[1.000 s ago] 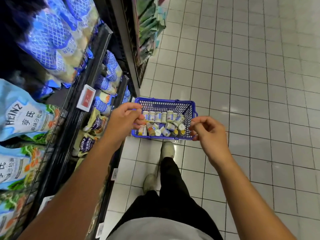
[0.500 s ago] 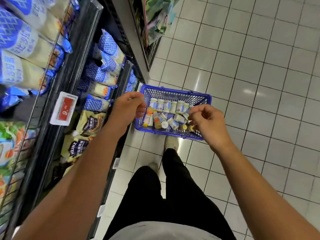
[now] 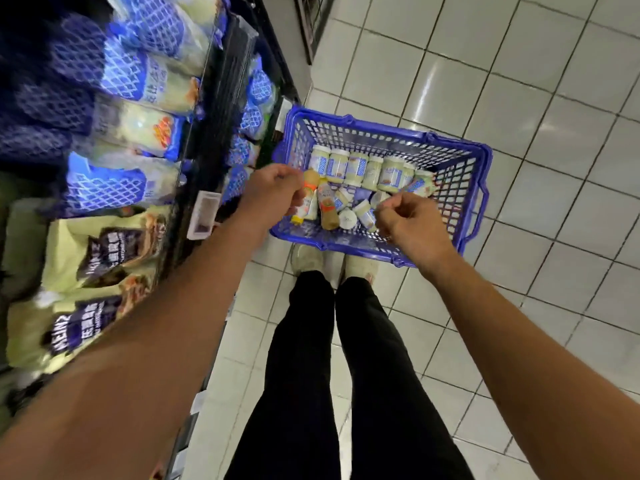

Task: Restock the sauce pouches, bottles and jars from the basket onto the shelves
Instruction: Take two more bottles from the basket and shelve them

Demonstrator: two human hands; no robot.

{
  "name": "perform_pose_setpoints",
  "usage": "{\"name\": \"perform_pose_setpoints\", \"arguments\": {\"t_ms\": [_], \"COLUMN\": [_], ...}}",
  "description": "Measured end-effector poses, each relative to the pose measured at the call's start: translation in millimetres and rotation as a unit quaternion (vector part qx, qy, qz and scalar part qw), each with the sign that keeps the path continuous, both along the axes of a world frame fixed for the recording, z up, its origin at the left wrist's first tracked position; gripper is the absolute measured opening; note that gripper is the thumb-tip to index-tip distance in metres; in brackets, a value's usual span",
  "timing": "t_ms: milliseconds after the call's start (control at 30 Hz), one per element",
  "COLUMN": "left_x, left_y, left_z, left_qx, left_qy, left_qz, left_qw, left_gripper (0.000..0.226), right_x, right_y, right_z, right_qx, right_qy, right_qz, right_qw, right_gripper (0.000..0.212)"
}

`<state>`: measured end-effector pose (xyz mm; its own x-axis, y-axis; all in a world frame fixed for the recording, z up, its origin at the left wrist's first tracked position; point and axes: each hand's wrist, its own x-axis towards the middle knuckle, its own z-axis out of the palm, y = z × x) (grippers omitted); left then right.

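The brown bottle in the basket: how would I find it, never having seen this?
Find the blue basket on the tiled floor beside the shelves. Below its row of pale jars, just right of the left hand, bottles lie loose. The brown bottle has the darkest contents; its neighbours are paler.
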<state>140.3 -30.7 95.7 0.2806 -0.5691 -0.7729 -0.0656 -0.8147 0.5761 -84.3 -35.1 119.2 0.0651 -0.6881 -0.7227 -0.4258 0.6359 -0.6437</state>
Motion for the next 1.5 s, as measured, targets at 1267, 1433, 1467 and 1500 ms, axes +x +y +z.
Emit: {"name": "perform_pose_setpoints", "arguments": {"t_ms": [1267,1433,1467,1500], "left_x": [-30,-41,-44,-47], "left_y": [-14,-21,-23,-25], "left_z": [-339,-305,-292,-278], "left_qx": [0.196,0.193,0.193,0.192], "left_qy": [-0.285,-0.136,-0.098,-0.063], "left_qz": [-0.356,-0.309,-0.284,-0.265], "left_qw": [0.868,0.921,0.934,0.943], "left_gripper": [0.084,0.039,0.032,0.029], "right_x": [86,57,52,48], "right_y": [18,32,34,36], "right_z": [-358,-319,-308,-296], "right_qx": [0.132,0.2,0.208,0.216], "right_qy": [0.168,0.015,-0.007,-0.025], "right_qz": [0.169,-0.015,-0.043,-0.069], "right_qw": [0.962,0.98,0.977,0.974], "right_gripper": [0.041,0.019,0.02,0.02]}}
